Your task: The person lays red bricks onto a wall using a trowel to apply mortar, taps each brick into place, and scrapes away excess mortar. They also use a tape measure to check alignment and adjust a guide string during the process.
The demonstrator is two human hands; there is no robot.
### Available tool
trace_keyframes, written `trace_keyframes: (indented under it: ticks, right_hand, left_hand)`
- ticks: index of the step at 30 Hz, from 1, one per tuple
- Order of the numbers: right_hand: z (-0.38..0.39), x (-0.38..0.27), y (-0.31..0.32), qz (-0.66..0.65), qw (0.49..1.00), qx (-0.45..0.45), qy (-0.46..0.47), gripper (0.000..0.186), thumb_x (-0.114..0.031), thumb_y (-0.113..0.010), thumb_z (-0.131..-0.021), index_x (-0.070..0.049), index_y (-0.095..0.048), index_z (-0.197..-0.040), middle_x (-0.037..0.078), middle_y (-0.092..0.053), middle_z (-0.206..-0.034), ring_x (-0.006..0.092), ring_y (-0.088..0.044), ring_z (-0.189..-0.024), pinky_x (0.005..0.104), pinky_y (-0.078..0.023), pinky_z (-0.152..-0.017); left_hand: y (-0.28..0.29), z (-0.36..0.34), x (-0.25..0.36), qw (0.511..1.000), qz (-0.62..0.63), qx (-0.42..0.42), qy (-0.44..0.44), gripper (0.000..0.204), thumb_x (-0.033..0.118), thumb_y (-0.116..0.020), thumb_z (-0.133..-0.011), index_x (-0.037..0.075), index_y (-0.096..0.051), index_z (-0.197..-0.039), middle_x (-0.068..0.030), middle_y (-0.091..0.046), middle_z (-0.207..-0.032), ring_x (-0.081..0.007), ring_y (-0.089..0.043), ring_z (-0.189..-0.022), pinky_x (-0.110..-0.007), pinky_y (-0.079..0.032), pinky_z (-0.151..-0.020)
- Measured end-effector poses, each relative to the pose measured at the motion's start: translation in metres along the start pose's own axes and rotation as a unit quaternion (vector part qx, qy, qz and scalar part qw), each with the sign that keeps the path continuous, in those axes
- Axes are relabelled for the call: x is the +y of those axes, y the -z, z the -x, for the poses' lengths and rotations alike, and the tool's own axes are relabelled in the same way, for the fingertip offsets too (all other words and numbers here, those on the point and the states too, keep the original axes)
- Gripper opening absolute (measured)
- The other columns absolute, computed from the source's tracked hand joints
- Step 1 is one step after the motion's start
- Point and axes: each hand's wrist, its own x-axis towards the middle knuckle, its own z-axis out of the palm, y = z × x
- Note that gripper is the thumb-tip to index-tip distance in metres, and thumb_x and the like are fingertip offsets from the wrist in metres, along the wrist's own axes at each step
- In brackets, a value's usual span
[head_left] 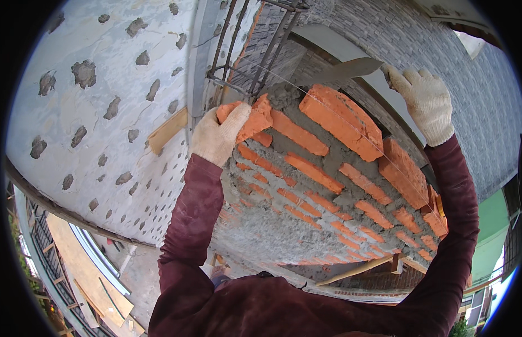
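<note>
My left hand (217,136), in a pale knit glove, is closed round a broken orange brick piece (256,119) at the left end of the brick wall (331,182). Grey mortar (283,96) lies beside that piece on the wall's top. My gloved right hand (428,105) grips a trowel (353,68) by its handle, beyond the wall's far side. The trowel's blade points left over the mortar. A whole brick (342,121) sits on the top course, right of the mortar, with more bricks (406,171) following to the right.
A thin string line (323,106) runs along the wall's top. Steel reinforcing bars (266,53) rise just beyond my left hand. To the left stands a pale wall (112,73) with chipped patches and a wooden block (167,130). Plywood (84,258) lies low on the left.
</note>
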Motion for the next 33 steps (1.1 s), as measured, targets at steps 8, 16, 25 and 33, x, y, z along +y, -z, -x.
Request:
trace_keyframes:
  ticks: [8, 16, 25, 33]
  right_hand:
    - [0.017, -0.038, 0.070, -0.404, 0.856, -0.068, -0.315, 0.046, -0.028, -0.077, -0.088, -0.001, -0.062, -0.122, 0.016, -0.069, -0.090, 0.0302, -0.071, -0.079, 0.0376, -0.053, -0.072]
    - [-0.038, -0.145, 0.069, -0.537, 0.821, 0.114, -0.153, 0.079, -0.057, -0.092, -0.065, 0.000, -0.070, -0.115, 0.021, -0.065, -0.121, 0.0369, -0.069, -0.105, 0.0460, -0.057, -0.088]
    - [-0.068, -0.100, 0.042, -0.538, 0.799, 0.111, -0.244, 0.074, -0.059, -0.092, -0.062, 0.000, -0.071, -0.102, 0.014, -0.069, -0.082, 0.0275, -0.070, -0.075, 0.0389, -0.057, -0.069]
    - [-0.069, -0.063, 0.033, -0.627, 0.722, 0.012, -0.293, 0.056, -0.043, -0.091, -0.076, -0.003, -0.070, -0.109, 0.003, -0.065, -0.074, 0.0079, -0.060, -0.059, 0.0242, -0.049, -0.053]
  left_hand:
    - [0.004, 0.029, -0.002, 0.974, 0.215, 0.016, 0.074, 0.072, 0.057, -0.070, -0.090, 0.002, -0.058, -0.135, -0.0085, -0.067, -0.108, -0.0171, -0.066, -0.092, -0.030, -0.054, -0.076]
    - [-0.014, 0.059, 0.043, 0.952, 0.291, -0.092, -0.032, 0.060, 0.045, -0.069, -0.096, 0.003, -0.057, -0.138, -0.0120, -0.065, -0.119, -0.0181, -0.067, -0.101, -0.037, -0.060, -0.086]
    - [-0.043, 0.009, 0.122, 0.949, 0.099, -0.234, -0.189, 0.075, 0.064, -0.052, -0.102, -0.001, -0.055, -0.140, -0.0175, -0.066, -0.120, -0.0230, -0.072, -0.105, -0.032, -0.063, -0.089]
    - [-0.041, -0.042, 0.153, 0.895, -0.037, -0.380, -0.232, 0.076, 0.063, -0.050, -0.103, 0.003, -0.049, -0.149, -0.0170, -0.060, -0.137, -0.0248, -0.065, -0.118, -0.035, -0.056, -0.101]
